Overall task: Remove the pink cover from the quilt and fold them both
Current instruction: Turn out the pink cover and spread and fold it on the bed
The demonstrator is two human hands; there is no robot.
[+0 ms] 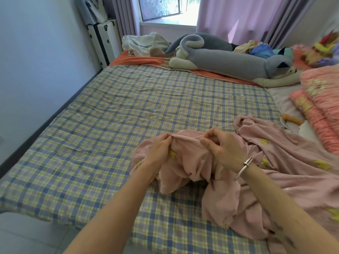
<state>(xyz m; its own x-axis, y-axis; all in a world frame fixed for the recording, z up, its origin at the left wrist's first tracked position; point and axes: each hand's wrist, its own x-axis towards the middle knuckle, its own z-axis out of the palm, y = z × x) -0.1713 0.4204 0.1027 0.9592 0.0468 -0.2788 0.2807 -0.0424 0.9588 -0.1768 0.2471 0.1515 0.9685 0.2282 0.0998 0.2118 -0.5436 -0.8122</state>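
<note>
The pink cover [260,171], printed with yellow crowns, lies bunched on the right half of the bed. The plaid quilt [113,114], blue and yellow checks, is spread flat across the bed and runs under the cover. My left hand [159,149] grips a raised fold of the pink cover at its left end. My right hand [223,147], with a silver bracelet at the wrist, pinches the same fold a little to the right. Both hands hold the fabric up off the quilt.
A long grey plush cat [229,61] lies across the far end of the bed beside crumpled clothes [145,44]. Pink ruffled bedding [322,107] is stacked at the right. White suitcases [104,39] stand against the left wall, and the floor [27,239] shows at bottom left.
</note>
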